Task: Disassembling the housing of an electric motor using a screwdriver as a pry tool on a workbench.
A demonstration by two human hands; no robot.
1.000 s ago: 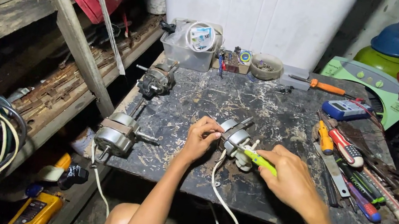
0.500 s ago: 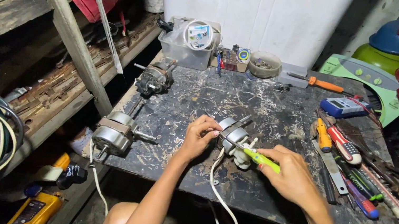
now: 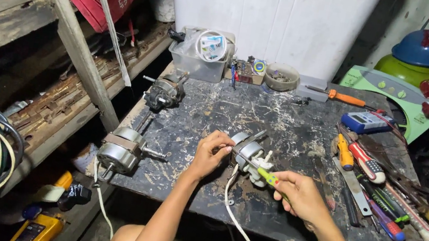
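Note:
A small silver fan motor (image 3: 246, 150) lies on the dark, scratched work table (image 3: 272, 118), with a white cord (image 3: 236, 221) hanging off the front edge. My left hand (image 3: 210, 153) grips the motor's left side. My right hand (image 3: 301, 195) holds a screwdriver (image 3: 268, 177) with a yellow-green handle, its tip against the white part of the motor.
Two more motors (image 3: 164, 91) (image 3: 122, 152) sit at the table's left edge. Several screwdrivers and pliers (image 3: 372, 174) lie to the right, with a blue meter (image 3: 366, 123) and an orange screwdriver (image 3: 339, 96) behind. A clear box (image 3: 199, 55) and white wall stand at the back; wooden shelves (image 3: 65, 45) are to the left.
Both hands stay on the motor and screwdriver; my left hand has shifted slightly on the motor. The view has barely moved.

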